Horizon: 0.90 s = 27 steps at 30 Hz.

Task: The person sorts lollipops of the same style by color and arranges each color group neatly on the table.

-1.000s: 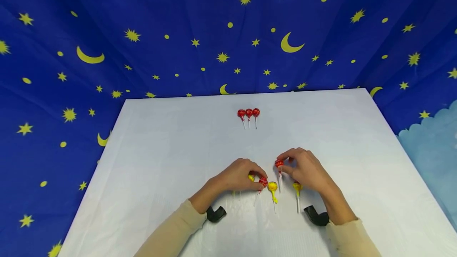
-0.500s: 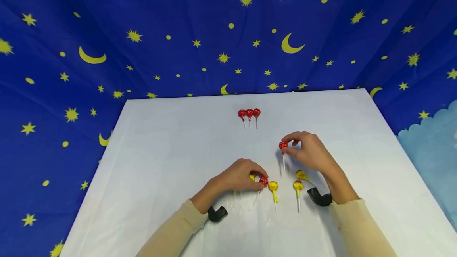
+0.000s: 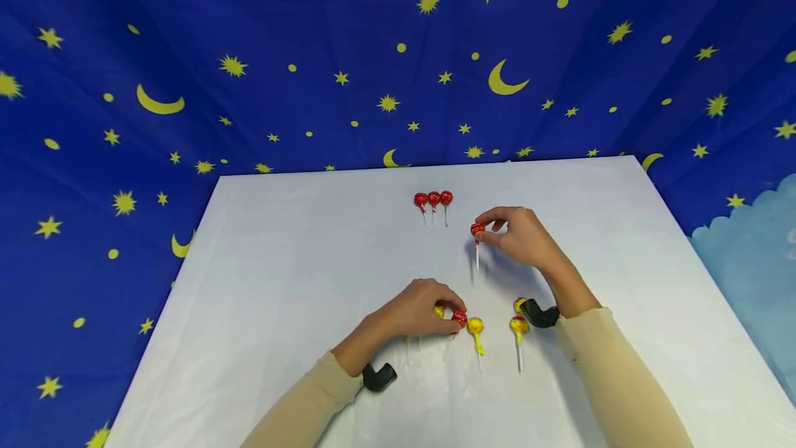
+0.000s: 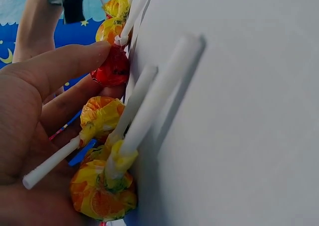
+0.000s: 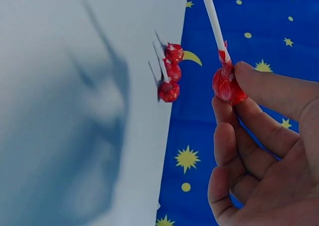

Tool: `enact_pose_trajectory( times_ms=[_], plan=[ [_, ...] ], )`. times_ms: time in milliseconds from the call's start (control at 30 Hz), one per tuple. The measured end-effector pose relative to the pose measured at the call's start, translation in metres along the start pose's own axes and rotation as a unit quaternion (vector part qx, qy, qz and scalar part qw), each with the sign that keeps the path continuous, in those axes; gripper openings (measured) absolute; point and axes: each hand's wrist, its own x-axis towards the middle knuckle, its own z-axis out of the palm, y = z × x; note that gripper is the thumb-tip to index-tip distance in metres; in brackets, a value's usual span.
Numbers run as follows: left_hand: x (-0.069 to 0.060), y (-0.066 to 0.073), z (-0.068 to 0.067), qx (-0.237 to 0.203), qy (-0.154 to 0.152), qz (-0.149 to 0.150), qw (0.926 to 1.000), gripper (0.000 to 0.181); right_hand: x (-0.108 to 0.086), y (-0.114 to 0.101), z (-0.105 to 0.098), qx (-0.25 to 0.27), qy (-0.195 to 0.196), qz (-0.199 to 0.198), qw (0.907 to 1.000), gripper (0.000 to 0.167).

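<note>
My right hand (image 3: 519, 234) pinches a red lollipop (image 3: 477, 229) by its wrapped head, held above the table with the white stick hanging down. Beyond it lie 3 red lollipops (image 3: 434, 198) in a row, heads touching. Low over the table, my left hand (image 3: 423, 306) has thumb and fingertips on another red lollipop (image 4: 112, 66) that lies among yellow ones. Yellow lollipops (image 4: 103, 188) sit under the left palm, mostly hidden in the head view. Just right of that hand lies a yellow lollipop (image 3: 475, 326) with its stick toward me.
Two more yellow lollipops lie near my right forearm, one yellow lollipop (image 3: 519, 325) in full view and the other partly behind a black wrist mount (image 3: 539, 314). The white table (image 3: 298, 240) ends at a blue curtain (image 3: 348, 33) with stars and moons.
My right hand has carried its red lollipop away from me, up toward the row of red ones, lately shifting left. A yellow lollipop by that forearm came into view. The left hand stays put.
</note>
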Motion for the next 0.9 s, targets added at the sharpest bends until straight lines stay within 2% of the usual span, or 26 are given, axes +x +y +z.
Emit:
enact_pose_trajectory(
  times_ms=[133,400,733,900],
  plan=[
    [-0.002,0.0,-0.002,-0.008,0.0,-0.001,1.0,0.021,0.012,0.001,0.002,-0.001,0.0,0.02,0.9998,0.021],
    [-0.003,0.0,-0.003,0.002,0.001,0.005,1.0,0.023,0.032,0.009,0.006,0.005,0.006,0.041,0.9991,0.024],
    [-0.002,0.002,-0.003,0.013,0.002,0.008,0.9999,0.024,0.062,0.022,0.01,-0.008,-0.009,0.077,0.997,0.027],
    [-0.002,0.002,-0.001,0.013,0.002,0.003,0.9999,0.024,0.069,0.026,0.013,-0.011,-0.007,0.071,0.9974,0.028]
  ],
)
